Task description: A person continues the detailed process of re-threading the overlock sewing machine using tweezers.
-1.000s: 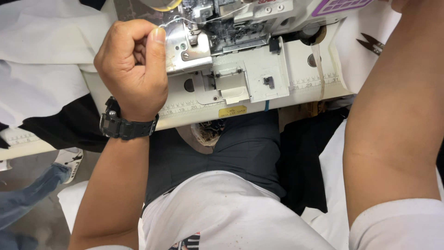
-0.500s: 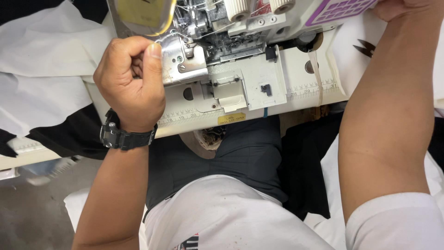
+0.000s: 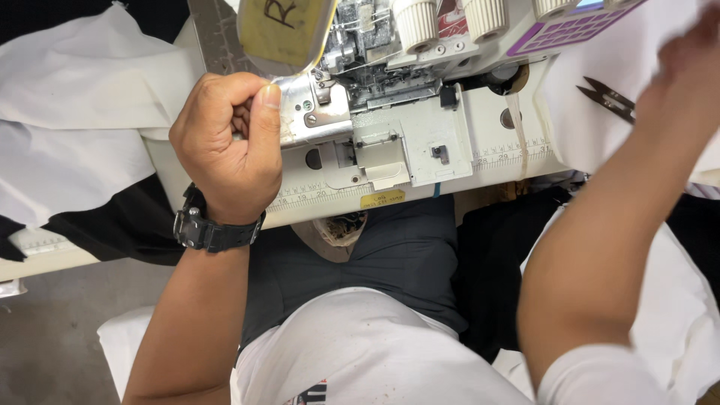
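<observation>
My left hand (image 3: 225,150) is curled into a fist at the left end of a white overlock sewing machine (image 3: 420,135). Its thumb presses against the machine's shiny metal plate (image 3: 300,112) by the needle area; nothing shows inside the fist. A black wristwatch (image 3: 206,232) sits on that wrist. My right hand (image 3: 686,71) is blurred at the top right, over a white cloth (image 3: 592,127) that lies on the machine table. Its fingers are too smeared to read. Small black thread snips (image 3: 609,99) lie on the cloth just left of that hand.
White fabric (image 3: 82,97) is piled to the left of the machine over black fabric (image 3: 112,225). A yellow guard (image 3: 281,30) and white knobs (image 3: 416,22) top the machine, beside a purple keypad panel (image 3: 570,30). My lap in dark trousers (image 3: 390,255) is below the table edge.
My right hand has come down from the top edge onto the white cloth near the snips. My left fist has stayed at the metal plate while the view slid upward.
</observation>
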